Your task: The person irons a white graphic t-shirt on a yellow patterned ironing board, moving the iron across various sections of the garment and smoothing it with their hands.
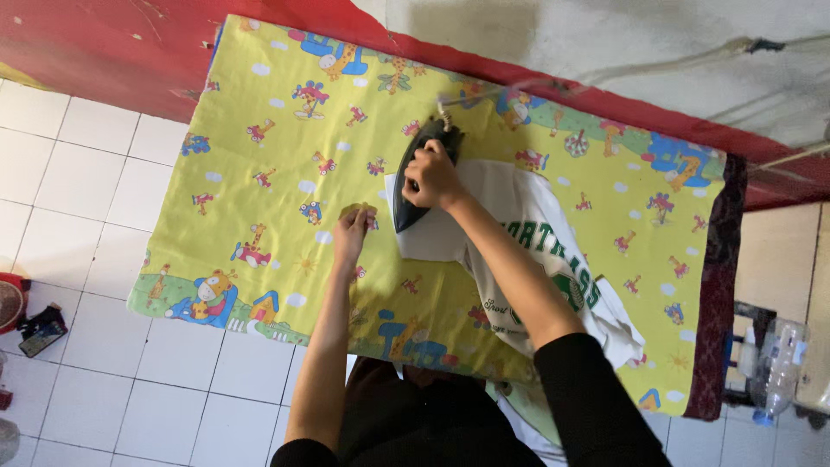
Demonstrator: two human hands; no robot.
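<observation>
A white T-shirt (527,233) with green lettering lies across a yellow cartoon-print cloth (259,173) that covers an ironing surface. My right hand (430,175) grips the handle of a dark clothes iron (413,186), which rests on the shirt's left end. A cord runs from the iron's back up toward the wall. My left hand (353,232) lies on the yellow cloth just left of the iron, fingers bent, pressing the fabric near the shirt's edge.
A red wall band (104,52) runs behind the surface. White floor tiles (95,363) lie to the left, with a red object (10,301) and a small dark object (41,330) on them. Plastic bottles (778,363) stand at the right edge.
</observation>
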